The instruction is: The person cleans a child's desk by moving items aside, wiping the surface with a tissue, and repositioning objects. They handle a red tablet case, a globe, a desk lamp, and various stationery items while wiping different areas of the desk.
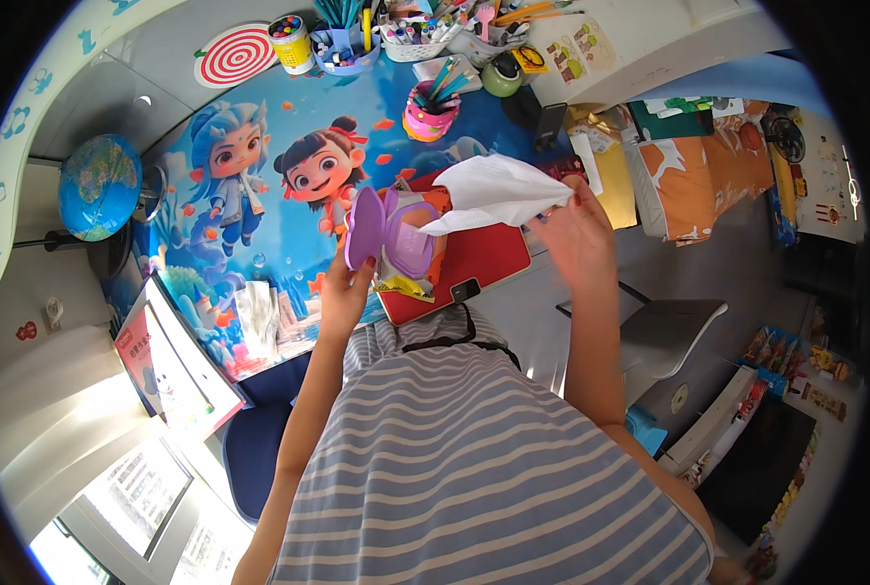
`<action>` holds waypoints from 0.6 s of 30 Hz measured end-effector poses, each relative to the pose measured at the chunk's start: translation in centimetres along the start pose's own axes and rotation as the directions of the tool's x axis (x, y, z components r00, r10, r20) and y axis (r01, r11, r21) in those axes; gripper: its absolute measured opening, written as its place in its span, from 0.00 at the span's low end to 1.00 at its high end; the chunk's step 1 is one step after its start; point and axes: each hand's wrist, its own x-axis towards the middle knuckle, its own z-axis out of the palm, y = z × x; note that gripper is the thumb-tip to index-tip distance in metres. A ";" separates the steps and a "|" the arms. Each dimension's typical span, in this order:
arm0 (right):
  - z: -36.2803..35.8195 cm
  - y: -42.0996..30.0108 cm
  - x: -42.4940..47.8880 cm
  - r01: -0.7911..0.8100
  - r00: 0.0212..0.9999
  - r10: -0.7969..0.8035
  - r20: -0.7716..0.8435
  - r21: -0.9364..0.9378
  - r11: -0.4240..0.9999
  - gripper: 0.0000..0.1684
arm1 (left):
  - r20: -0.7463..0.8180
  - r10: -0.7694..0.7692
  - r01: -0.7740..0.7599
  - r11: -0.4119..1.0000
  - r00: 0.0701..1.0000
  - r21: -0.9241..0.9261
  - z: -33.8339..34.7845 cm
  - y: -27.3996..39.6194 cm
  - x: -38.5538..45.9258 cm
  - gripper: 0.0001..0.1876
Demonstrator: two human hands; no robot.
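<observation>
A pack of wet wipes point(440, 267) sits before me, its purple flip lid point(365, 228) standing open. My left hand point(345, 296) grips that lid at its lower edge, the thumb on the near face. Above the pack, a white wipe point(497, 191) is stretched out to the right. Its far corner is pinched between the fingers of my right hand point(579, 238). The wipe's lower left tip reaches the purple-rimmed opening point(411, 241); whether it is still inside cannot be told. Beneath the pack lies a flat red board point(489, 256).
A cartoon-printed desk mat point(274, 234) bears a crumpled white tissue point(259, 318) and a pink pencil pot point(432, 117). A globe point(100, 187) stands left. Pen holders point(343, 51) line the back. To the right are a chair point(672, 333) and an orange-covered box-like thing point(672, 186).
</observation>
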 end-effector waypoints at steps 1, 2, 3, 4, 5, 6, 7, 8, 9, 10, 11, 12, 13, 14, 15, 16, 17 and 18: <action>-0.6 -0.5 -0.3 0.012 0.996 -0.012 -0.092 -0.005 1.000 0.10 | 0.025 0.027 -0.028 0.999 0.999 0.039 0.1 0.4 0.0 0.22; -1.2 -0.9 -0.6 0.022 0.983 -0.023 -0.182 -0.011 1.000 0.10 | 0.044 0.102 -0.107 0.984 0.994 0.143 0.4 0.9 -0.1 0.24; -1.9 -1.3 -1.1 0.036 0.960 -0.040 -0.278 -0.019 0.999 0.11 | 0.080 0.174 -0.188 0.952 0.982 0.241 1.3 2.3 -0.1 0.26; -2.9 -1.1 -1.4 0.030 0.964 -0.025 -0.265 0.015 0.999 0.11 | 0.113 0.241 -0.266 0.904 0.964 0.336 1.8 3.4 -0.1 0.28; -4.1 -0.7 -1.7 -0.009 0.965 0.017 -0.261 0.033 0.999 0.11 | 0.163 0.201 -0.248 0.896 0.966 0.369 2.1 3.9 -0.1 0.34; -5.4 0.1 -1.8 -0.052 0.966 0.064 -0.250 0.054 0.997 0.11 | 0.169 0.217 -0.271 0.850 0.961 0.452 2.6 4.3 -0.2 0.39; -6.1 0.9 -1.6 -0.102 0.966 0.117 -0.232 0.074 0.992 0.12 | 0.169 0.231 -0.286 0.797 0.958 0.532 3.4 4.5 -0.5 0.44; -6.5 1.7 -1.7 -0.134 0.939 0.140 -0.313 0.040 0.990 0.12 | 0.165 0.232 -0.284 0.754 0.959 0.592 4.5 4.4 -0.6 0.48; -5.9 2.3 -1.6 -0.152 0.911 0.162 -0.379 0.056 0.987 0.11 | 0.154 0.227 -0.271 0.700 0.962 0.661 5.4 4.3 -0.7 0.52; -4.8 2.6 -1.5 -0.175 0.880 0.190 -0.436 0.075 0.982 0.11 | 0.141 0.214 -0.242 0.581 0.967 0.777 6.5 4.3 -1.0 0.53; -4.2 2.9 -1.5 -0.193 0.842 0.211 -0.496 0.087 0.977 0.11 | 0.131 0.201 -0.210 0.452 0.971 0.867 7.8 4.2 -1.1 0.55; -5.2 3.4 -1.8 -0.195 0.884 0.227 -0.408 0.119 0.974 0.14 | 0.114 0.197 -0.190 0.425 0.974 0.885 8.7 4.0 -1.0 0.54; -4.1 4.0 -1.5 -0.225 0.874 0.254 -0.415 0.119 0.967 0.15 | 0.091 0.195 -0.163 0.396 0.977 0.903 9.1 3.6 -0.9 0.54; -3.0 4.3 -1.2 -0.255 0.862 0.281 -0.423 0.118 0.960 0.17 | 0.072 0.174 -0.139 0.410 0.982 0.902 8.8 3.3 -0.8 0.53; -2.2 4.3 -0.9 -0.277 0.849 0.294 -0.438 0.104 0.955 0.18 | 0.062 0.158 -0.125 0.434 0.986 0.892 8.9 3.1 -0.6 0.52; -2.6 4.7 -0.7 -0.309 0.850 0.312 -0.424 0.078 0.948 0.23 | 0.052 0.142 -0.112 0.458 0.989 0.882 8.5 3.0 -0.4 0.51; -2.2 5.0 -0.3 -0.316 0.876 0.307 -0.371 0.037 0.948 0.23 | 0.038 0.177 -0.126 0.520 0.983 0.845 7.5 2.9 -0.4 0.50; -1.7 4.9 -0.1 -0.314 0.899 0.295 -0.325 -0.005 0.950 0.24 | 0.032 0.213 -0.153 0.581 0.977 0.799 6.7 3.2 -0.4 0.49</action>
